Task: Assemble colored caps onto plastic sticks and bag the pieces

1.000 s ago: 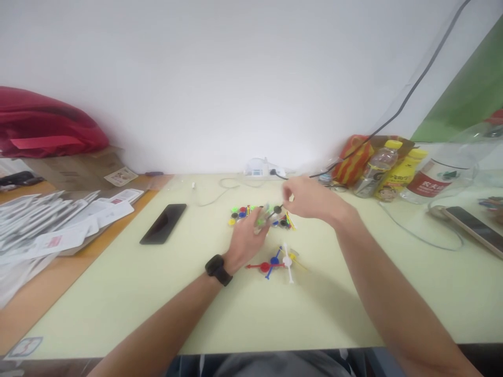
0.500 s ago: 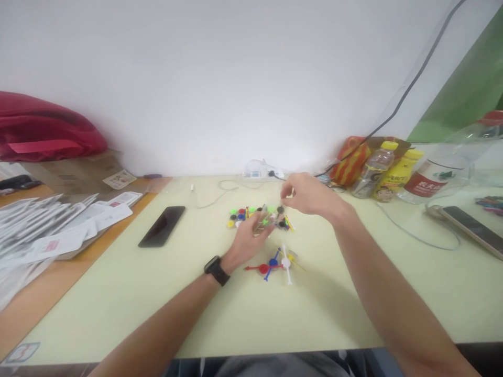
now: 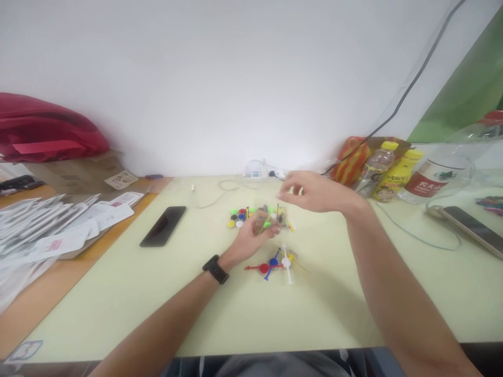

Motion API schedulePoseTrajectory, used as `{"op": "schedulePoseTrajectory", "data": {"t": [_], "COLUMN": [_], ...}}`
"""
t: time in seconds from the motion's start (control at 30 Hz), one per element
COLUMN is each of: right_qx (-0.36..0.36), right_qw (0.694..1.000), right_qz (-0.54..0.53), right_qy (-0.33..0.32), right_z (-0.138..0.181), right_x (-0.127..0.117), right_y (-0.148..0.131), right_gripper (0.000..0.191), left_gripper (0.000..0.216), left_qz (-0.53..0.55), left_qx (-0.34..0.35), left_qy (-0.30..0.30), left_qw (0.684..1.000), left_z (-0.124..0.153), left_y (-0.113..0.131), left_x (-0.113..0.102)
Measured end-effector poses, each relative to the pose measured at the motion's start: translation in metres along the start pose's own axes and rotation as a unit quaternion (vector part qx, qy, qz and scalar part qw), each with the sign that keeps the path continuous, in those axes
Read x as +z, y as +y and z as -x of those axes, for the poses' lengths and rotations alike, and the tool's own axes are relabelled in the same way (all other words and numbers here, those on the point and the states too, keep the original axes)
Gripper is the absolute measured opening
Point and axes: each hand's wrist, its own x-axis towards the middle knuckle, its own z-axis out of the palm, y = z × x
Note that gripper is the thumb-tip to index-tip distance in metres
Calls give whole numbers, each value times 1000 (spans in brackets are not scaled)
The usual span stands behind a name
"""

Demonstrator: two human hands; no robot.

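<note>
Head view, centre of frame: the left hand cups a clear packet of coloured pieces while the right hand pinches a thin dark stick above it, best kept upright and drawn slowly clear of the loose pieces on the table.

Your matt pale-green table, glossy plastic discs and sticks in bright colours, your smooth black watch strap, glossy black phone, clear plastic bottles, matt paper packets.
</note>
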Motion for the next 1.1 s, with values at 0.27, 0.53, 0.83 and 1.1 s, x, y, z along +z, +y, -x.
{"op": "schedulePoseTrajectory", "data": {"t": [0.27,0.53,0.83,1.1], "right_qx": [-52,-86,-60,-28], "right_qw": [992,990,989,992], "right_qz": [-92,-112,-99,-121], "right_qy": [-70,12,-87,-35], "right_z": [4,4,4,4], "right_x": [-11,-11,-10,-11], "right_y": [-5,-13,-3,-3], "right_gripper": [20,26,20,24], "left_gripper": [52,32,57,50], "left_qz": [57,-27,31,79], "left_qx": [-45,-42,-51,-78], "left_qy": [-68,-112,-98,-61], "left_qw": [995,992,993,992], "left_z": [3,6,3,3], "left_y": [6,11,7,6], "left_x": [0,3,-1,-5]}}
